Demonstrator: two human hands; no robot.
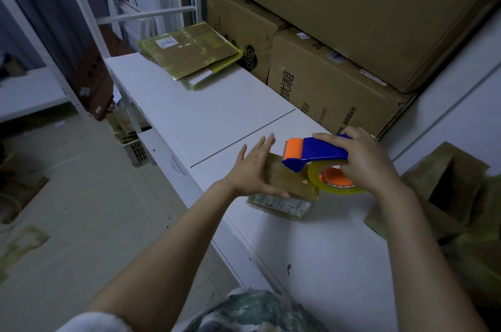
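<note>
White worktop [217, 114] carries the box [287, 182] close ahead — the left hand [252, 169] lies flat against its left side, fingers straight, while the right hand [371, 160], nearer the top, grips the dispenser [317, 151], its orange nose pointing left across the box's top face.

The lower carton [325, 87] just behind the tape dispenser [315, 154] carries Chinese characters, "66" and "z.com/". The top carton [352, 0], high above the tape dispenser, shows "2020", partly cut off.
</note>
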